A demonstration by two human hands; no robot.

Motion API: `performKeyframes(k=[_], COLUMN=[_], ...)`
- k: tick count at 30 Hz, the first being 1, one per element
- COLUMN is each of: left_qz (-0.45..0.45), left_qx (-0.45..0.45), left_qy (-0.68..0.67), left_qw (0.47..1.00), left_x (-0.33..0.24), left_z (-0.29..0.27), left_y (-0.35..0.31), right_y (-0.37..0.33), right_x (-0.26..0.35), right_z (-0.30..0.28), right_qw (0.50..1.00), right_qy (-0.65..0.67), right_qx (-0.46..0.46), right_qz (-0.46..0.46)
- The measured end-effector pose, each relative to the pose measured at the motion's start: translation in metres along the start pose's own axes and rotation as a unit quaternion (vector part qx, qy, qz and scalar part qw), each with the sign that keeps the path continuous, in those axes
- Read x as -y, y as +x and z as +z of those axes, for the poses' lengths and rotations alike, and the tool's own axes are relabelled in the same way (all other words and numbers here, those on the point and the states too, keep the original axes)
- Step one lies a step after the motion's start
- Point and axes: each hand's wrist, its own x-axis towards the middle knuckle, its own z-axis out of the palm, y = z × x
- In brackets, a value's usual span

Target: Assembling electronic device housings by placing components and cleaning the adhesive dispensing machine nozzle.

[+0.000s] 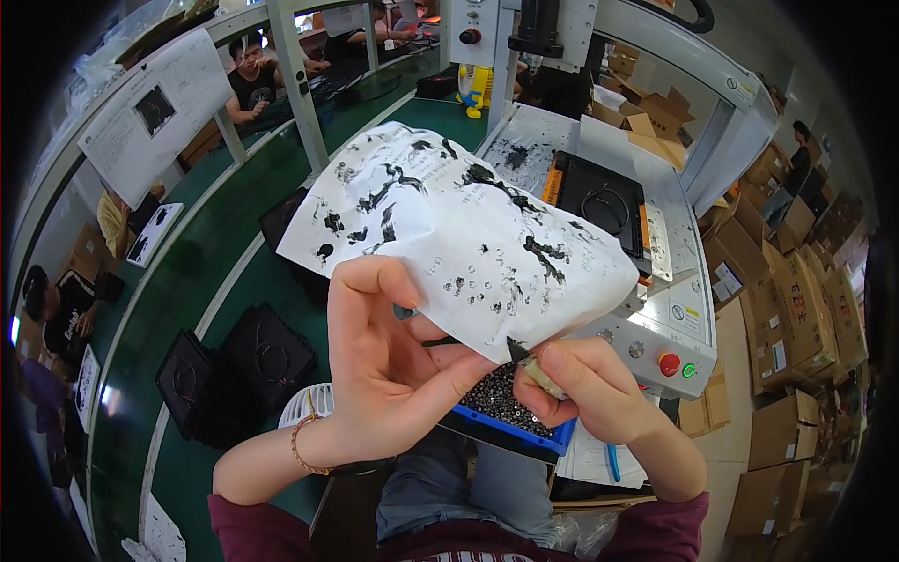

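Observation:
A white paper sheet (421, 215), smeared with black marks and bent over at its right side, is held up before me. My left hand (384, 365) is closed on its lower edge, the index finger curled over the paper and the thumb stretched toward the lower corner. By that corner, which carries a black smear, my right hand (585, 384) pinches a small pale yellowish piece (543, 379) whose kind I cannot make out. Beneath both hands is a blue tray (567, 438) filled with small dark metal parts, partly hidden by them.
Beyond the sheet stands a bench machine with a red button (669, 364) and a black panel (604, 208) on its bed. Stacked black panels (267, 351) lie on the green bench at left. A blue pen (613, 463) rests on papers. Cardboard boxes (787, 309) fill the right; people sit across.

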Motion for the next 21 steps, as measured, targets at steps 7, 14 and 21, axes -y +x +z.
performKeyframes(k=[7, 14, 21], left_qz=[-0.014, -0.004, 0.022], left_qx=[0.001, -0.02, -0.008], left_qy=[-0.052, -0.112, -0.034], left_qw=[0.999, 0.993, 0.999], left_x=[0.002, 0.004, -0.004], left_z=[-0.001, 0.003, 0.0], left_y=[0.0, 0.003, 0.004], right_y=[-0.004, 0.003, 0.005], right_x=[0.004, -0.001, -0.002], right_z=[-0.003, -0.003, 0.014], right_qw=[0.998, 0.991, 0.986], right_qy=[-0.055, 0.106, 0.138], right_qx=[0.006, 0.041, 0.004], right_qz=[-0.003, 0.067, 0.092])
